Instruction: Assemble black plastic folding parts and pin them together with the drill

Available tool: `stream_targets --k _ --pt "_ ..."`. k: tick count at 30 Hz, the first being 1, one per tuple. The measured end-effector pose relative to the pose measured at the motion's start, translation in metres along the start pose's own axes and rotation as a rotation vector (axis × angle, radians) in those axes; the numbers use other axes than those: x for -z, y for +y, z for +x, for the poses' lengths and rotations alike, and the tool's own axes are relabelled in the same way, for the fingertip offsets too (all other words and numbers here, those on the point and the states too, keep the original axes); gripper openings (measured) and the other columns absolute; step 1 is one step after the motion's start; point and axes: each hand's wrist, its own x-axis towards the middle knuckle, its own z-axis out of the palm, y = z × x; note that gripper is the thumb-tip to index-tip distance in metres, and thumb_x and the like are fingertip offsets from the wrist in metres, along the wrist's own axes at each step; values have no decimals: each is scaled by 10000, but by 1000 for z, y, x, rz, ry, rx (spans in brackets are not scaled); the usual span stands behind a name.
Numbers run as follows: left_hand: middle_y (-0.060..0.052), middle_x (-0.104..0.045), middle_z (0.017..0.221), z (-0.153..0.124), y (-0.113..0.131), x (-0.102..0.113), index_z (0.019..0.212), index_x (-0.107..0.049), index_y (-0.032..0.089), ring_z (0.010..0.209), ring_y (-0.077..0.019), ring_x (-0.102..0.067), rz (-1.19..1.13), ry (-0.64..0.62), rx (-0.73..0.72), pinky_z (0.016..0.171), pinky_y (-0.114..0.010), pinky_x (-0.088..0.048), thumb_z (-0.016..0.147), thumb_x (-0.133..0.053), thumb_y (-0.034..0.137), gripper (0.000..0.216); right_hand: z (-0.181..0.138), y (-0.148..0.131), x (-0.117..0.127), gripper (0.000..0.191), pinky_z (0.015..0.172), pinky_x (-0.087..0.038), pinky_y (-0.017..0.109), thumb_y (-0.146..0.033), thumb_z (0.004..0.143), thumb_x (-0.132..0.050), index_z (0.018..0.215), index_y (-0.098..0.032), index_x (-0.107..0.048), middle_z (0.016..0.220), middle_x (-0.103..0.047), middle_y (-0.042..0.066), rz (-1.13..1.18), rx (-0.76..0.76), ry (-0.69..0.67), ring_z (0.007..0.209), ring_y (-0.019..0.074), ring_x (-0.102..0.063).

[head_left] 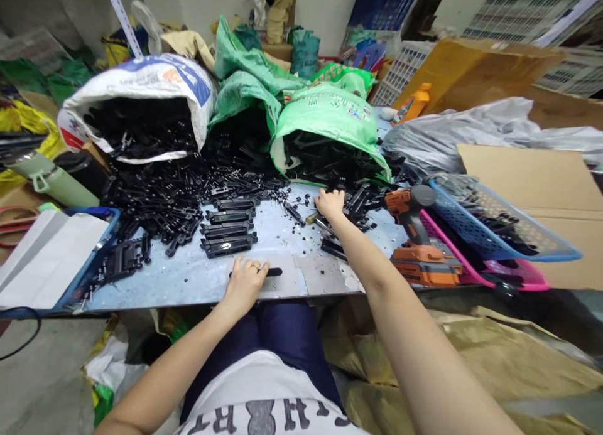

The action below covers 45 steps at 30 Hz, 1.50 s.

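Observation:
At the table's front edge, my left hand (245, 283) has its fingers closed over a slim black plastic bar (274, 272), whose rounded end sticks out on the right. My right hand (330, 204) reaches forward to the black parts in front of the green sack (330, 118). Its fingers are bent down together, and whatever they grip is hidden. Just below that hand lies a screwdriver with a yellowish handle (311, 218). Several black assembled bars (229, 245) lie in a stacked row beyond my left hand.
An orange cordless drill (409, 234) stands right of my right arm, beside blue (509, 218) and pink baskets (532, 275). Loose black parts (174, 196) heap up before a white sack (141, 77). On the left are a blue tray (110, 225) with white sheets and a green bottle (51, 177).

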Motion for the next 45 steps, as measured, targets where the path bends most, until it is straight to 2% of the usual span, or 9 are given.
stream_targets --k 4,8,13,19,22,28,32,38,45 --pt "-117 -610 965 -7 -4 -6 1222 -518 152 964 -248 -564 -53 -12 69 924 -488 -410 834 -540 174 389 -2 2 11 381 815 -281 419 -315 870 -377 1119 -92 -561 972 -631 204 70 -109 93 996 319 -475" --pt "-161 -496 1239 -4 -11 1 1318 -401 156 1182 -266 -459 -209 210 60 955 -422 -421 860 -525 315 500 -47 14 47 366 786 -340 377 -309 842 -361 1081 -153 -589 878 -634 125 328 -22 310 895 269 -505" --pt "-173 -433 1323 33 -13 16 1332 -370 183 1289 -329 -341 -145 460 50 1039 -558 -271 886 -475 295 472 -131 3 84 283 719 -415 313 -349 830 -394 936 -207 -614 882 -604 37 981 396 14 772 187 -532" --pt "-103 -617 955 51 15 3 1162 -462 154 906 -209 -588 -417 404 72 792 -352 -492 933 -346 245 272 -177 -54 49 485 792 -461 354 -574 871 -320 1202 -246 -455 1008 -578 58 1499 430 6 926 200 -559" --pt "-129 -577 1105 39 21 0 1203 -436 153 1034 -237 -543 -382 262 37 863 -383 -458 906 -436 326 343 -186 -54 32 442 758 -455 330 -564 875 -377 1130 -217 -476 899 -601 55 1335 476 -12 822 183 -578" --pt "-77 -597 986 19 -5 -3 1111 -537 180 970 -219 -534 -328 -200 -60 850 -355 -429 906 -425 275 252 -194 -5 23 423 612 -356 261 -560 900 -345 1042 -204 -524 812 -625 54 397 868 -306 678 171 -568" --pt "-70 -573 1037 18 -8 -1 1128 -514 194 1007 -211 -507 -339 -222 -85 875 -344 -402 915 -383 279 264 -206 -7 7 428 589 -314 251 -538 923 -283 1000 -201 -536 832 -625 67 111 946 -342 711 169 -588" --pt "-95 -554 1064 13 -2 1 1142 -463 191 1026 -274 -492 -312 -215 -33 860 -394 -390 692 -602 626 642 -217 -20 5 401 522 -244 251 -521 933 -280 989 -217 -536 808 -620 45 78 858 -270 694 157 -597" --pt "-95 -569 1063 11 -4 -4 1114 -464 189 1010 -282 -519 -311 -137 -44 883 -415 -380 619 -668 628 692 -223 -25 14 395 523 -224 261 -522 932 -289 1010 -224 -537 813 -626 44 61 818 -288 690 153 -591"
